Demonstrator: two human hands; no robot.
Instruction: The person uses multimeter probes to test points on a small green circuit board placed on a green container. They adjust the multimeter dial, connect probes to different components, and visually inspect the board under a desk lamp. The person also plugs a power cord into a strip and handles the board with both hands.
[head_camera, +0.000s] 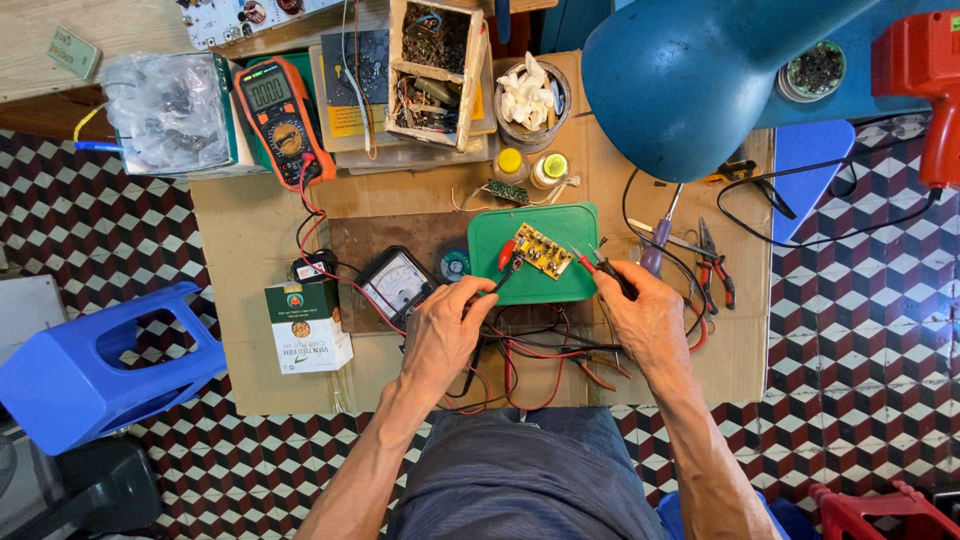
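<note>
Count's in: 2 meters, orange digital (281, 118) and black analog (397, 284). 1 yellow circuit board (541, 250) on 1 green tray (535, 222). 2 yellow-capped bottles (510, 165) (side by side). Pliers (716, 266), 2 pairs perhaps.

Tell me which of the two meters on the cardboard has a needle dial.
The black analog meter beside the left hand; the orange digital multimeter farther back shows a number screen instead.

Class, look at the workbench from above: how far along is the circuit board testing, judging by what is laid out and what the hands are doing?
Done: the yellow circuit board lies on the green tray, and the analog meter sits beside it, leads attached. In hand: the left hand holds a black probe and the right hand a red probe, both at the board. Left: the pliers lie untouched.
</note>
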